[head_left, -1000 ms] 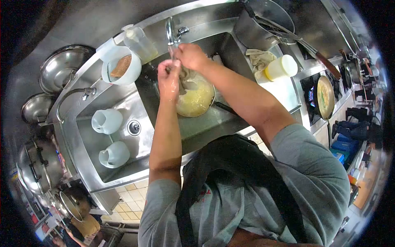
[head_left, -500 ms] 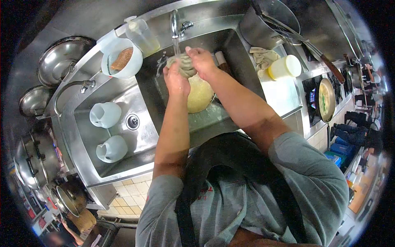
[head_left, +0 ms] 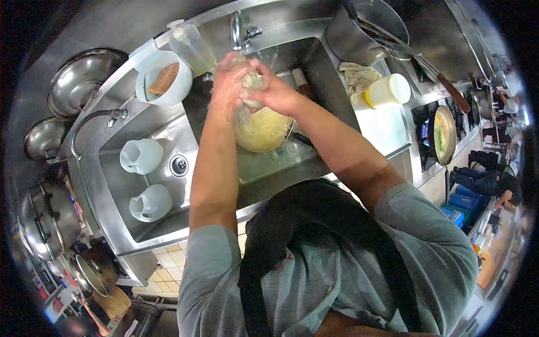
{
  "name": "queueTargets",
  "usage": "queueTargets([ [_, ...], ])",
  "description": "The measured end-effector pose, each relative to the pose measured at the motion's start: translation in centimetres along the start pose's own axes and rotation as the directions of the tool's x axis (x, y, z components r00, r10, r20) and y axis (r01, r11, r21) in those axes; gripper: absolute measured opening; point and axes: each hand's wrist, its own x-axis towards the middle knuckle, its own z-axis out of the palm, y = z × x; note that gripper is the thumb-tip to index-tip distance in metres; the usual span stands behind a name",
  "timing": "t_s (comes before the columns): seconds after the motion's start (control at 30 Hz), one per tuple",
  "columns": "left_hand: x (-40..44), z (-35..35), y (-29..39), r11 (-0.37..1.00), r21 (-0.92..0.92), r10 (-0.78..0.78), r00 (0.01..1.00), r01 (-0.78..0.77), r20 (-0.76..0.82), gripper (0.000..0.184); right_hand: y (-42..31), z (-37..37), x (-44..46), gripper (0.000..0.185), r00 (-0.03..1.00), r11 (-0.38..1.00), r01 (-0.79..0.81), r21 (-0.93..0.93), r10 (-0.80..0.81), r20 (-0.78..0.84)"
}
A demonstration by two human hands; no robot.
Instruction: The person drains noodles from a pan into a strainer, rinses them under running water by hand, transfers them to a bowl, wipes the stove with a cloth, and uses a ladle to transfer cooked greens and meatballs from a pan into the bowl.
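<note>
Water from the tap (head_left: 236,31) runs over my left hand (head_left: 227,84), whose fingers press round the left side of a wadded grey-green cloth (head_left: 252,89). Water and motion blur part of those fingers. On the cloth's other side, my right hand (head_left: 276,94) is closed on it with bent fingers. Just below both hands, a round frying pan (head_left: 264,133) with cloudy yellowish liquid sits in the sink basin (head_left: 261,174). Its dark handle (head_left: 304,139) points to the lower right.
Two white plastic jugs (head_left: 142,156) lie in the left basin (head_left: 185,126). A white tub (head_left: 179,90) with a brown block and a pump bottle (head_left: 192,49) stand behind. To the right are a folded rag (head_left: 359,78), a yellow-white container (head_left: 388,91), a large pot (head_left: 368,31) and a pan (head_left: 444,135) over flame.
My left hand has moved up and left under the stream. The cloth has turned and is more bunched between my hands. More of the pan below shows.
</note>
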Motion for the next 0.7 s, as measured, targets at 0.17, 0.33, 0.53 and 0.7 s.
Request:
queueTargets([
  [0.17,1.4,-0.5,-2.0,0.859,0.485,0.111,0.984,-0.165,0.138,0.026,0.9,-0.2,1.5,0.048,0.98,0.669,0.193,-0.718,-0.094,0.176],
  [0.33,1.2,-2.1,-5.4,0.538,0.835,0.17,0.985,-0.119,0.032,0.025,2.0,1.6,1.2,0.044,0.985,0.44,-0.158,-0.884,0.137,-0.108],
  [0.53,-1.6,-1.9,-5.3,0.805,0.591,0.221,0.949,-0.046,-0.227,0.026,4.6,-1.5,4.1,0.055,0.966,0.53,-0.177,-0.829,0.254,-0.044],
  [0.7,-0.7,-2.3,-4.7,0.907,0.381,0.265,0.947,-0.181,-0.182,0.018,2.9,-5.9,6.5,0.05,0.996,0.96,-0.029,-0.277,0.052,0.076],
])
